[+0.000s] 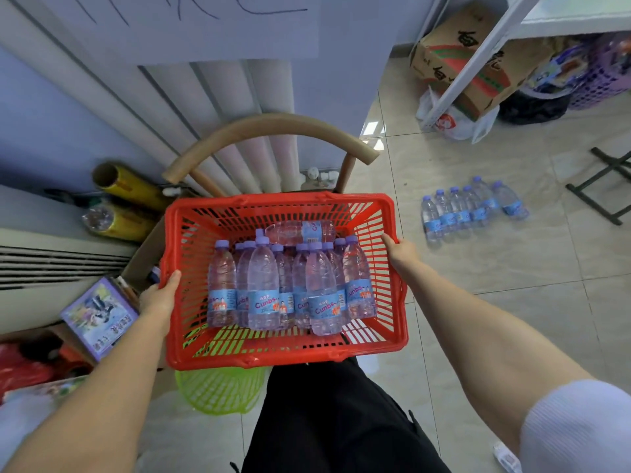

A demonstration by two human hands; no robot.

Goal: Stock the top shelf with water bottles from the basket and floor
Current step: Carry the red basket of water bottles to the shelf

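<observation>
The red basket [283, 356] is held by its side rims — left hand [160, 295] curled over one, right hand [403, 252] over the other — with water bottles [263, 285] packed inside; floor bottles [471, 208] stand apart. Fetching seems in hand; a level carry to the shelf [573, 20] is called for next.

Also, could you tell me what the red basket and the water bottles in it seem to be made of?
The red basket looks like moulded plastic, slightly glossy, with slotted walls. The water bottles look like thin clear plastic, ribbed and see-through; lilac caps probably plastic too; blue labels resemble printed film.
</observation>
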